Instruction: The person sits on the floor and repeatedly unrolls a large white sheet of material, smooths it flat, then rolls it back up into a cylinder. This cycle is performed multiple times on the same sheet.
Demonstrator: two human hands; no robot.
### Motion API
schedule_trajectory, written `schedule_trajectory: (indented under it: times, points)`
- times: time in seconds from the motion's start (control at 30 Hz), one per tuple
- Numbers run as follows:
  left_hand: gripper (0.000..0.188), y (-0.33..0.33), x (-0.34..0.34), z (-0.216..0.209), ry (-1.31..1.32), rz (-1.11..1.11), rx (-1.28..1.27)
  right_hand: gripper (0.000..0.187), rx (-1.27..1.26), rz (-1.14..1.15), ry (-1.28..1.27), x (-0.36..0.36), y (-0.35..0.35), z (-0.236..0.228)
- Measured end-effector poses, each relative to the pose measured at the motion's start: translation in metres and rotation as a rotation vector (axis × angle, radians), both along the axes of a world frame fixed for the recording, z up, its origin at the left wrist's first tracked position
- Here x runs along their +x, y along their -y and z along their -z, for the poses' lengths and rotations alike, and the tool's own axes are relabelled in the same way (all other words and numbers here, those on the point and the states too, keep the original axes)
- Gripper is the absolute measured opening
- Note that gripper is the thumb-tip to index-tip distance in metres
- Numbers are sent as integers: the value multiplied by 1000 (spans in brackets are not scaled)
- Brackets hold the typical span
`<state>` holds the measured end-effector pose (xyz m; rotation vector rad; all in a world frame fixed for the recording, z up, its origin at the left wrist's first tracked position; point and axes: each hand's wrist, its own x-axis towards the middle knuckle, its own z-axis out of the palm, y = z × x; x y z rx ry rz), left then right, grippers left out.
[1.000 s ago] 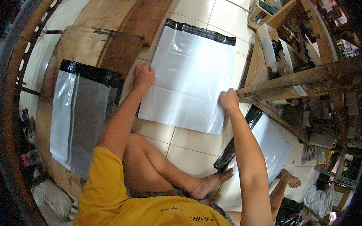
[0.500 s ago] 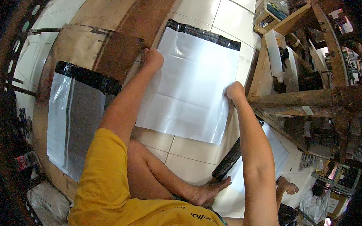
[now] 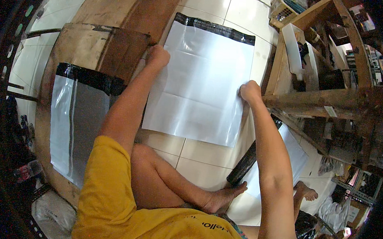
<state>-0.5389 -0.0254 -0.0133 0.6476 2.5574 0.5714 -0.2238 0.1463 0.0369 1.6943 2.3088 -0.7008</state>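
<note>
A large white plastic mailing bag with a black band along its far edge is spread out in front of me, above the tiled floor. My left hand is closed on its left side, fairly high up. On the right side, a little nearer to me, my right hand pinches the other edge. The bag looks flat and taut between both hands, with faint creases and glare across it. My fingertips are partly hidden from this angle.
Another white bag with a black band lies on the brown wooden boards at left. More white bags lie near my right forearm, beside my foot. A wooden shelf frame with clutter stands close at right; a plastic bottle is far left.
In the view, the bag and both hands have shifted slightly up and left. Both hands still grip its sides.
</note>
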Motion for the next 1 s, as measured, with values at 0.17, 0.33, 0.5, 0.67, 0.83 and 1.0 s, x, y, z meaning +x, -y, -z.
schedule_trajectory:
  times: [0.17,0.33,0.5,0.67,0.83,1.0]
  points:
    - [45,0,-4,21,36,-157,168,40,-15,-22,-2,8,-5,6]
    - [60,58,12,20,45,-24,140,53,-2,-149,-46,29,45,-16]
    - [72,132,87,-17,-50,99,142,79,-123,-208,4,70,86,-27]
    - [65,139,115,-46,-69,52,50,77,-102,-220,51,74,105,-22]
    - [51,138,110,-36,-130,24,31,75,-85,-233,8,70,109,-20]
    - [46,144,100,-25,-118,62,52,71,-85,-253,17,66,118,-28]
